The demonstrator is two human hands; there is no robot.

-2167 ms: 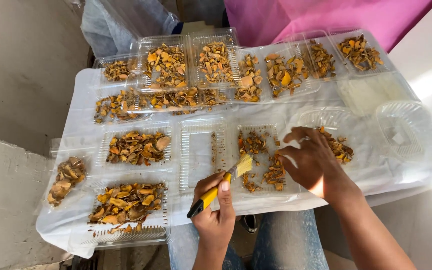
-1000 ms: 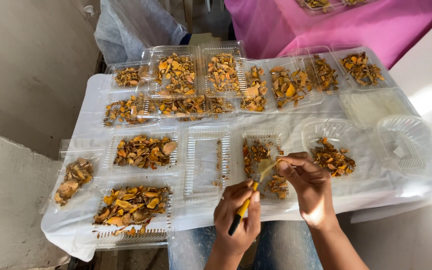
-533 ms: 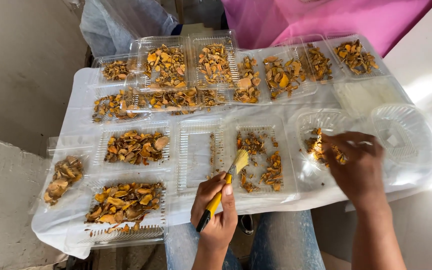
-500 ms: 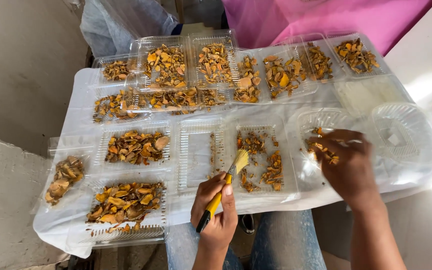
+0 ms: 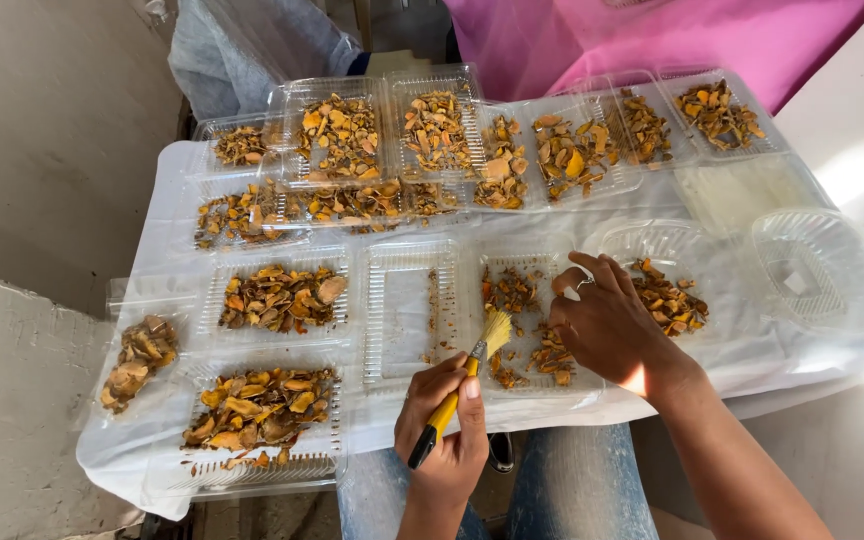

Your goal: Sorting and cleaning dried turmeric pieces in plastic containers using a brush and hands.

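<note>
My left hand (image 5: 444, 420) grips a small yellow-handled brush (image 5: 462, 375), its pale bristles resting over a clear plastic tray (image 5: 532, 375) of orange-brown dried pieces (image 5: 512, 292). My right hand (image 5: 607, 320) hovers over that same tray, fingers curled down onto the pieces at its right side; whether it pinches one I cannot tell. To the right, a round clear tray (image 5: 657, 240) holds more dried pieces (image 5: 667, 300). An open tray half (image 5: 402, 310) to the left is nearly bare.
Several clear trays of dried pieces (image 5: 432, 130) cover a white sheet (image 5: 172, 210) on a small table. Two bare clear containers (image 5: 812, 265) sit at the right. A pink cloth (image 5: 712, 35) lies beyond. My jeans-clad knees (image 5: 572, 485) are below the table edge.
My right hand has come back left from the round tray to the tray in front of the brush. The left hand with the brush stays in place.
</note>
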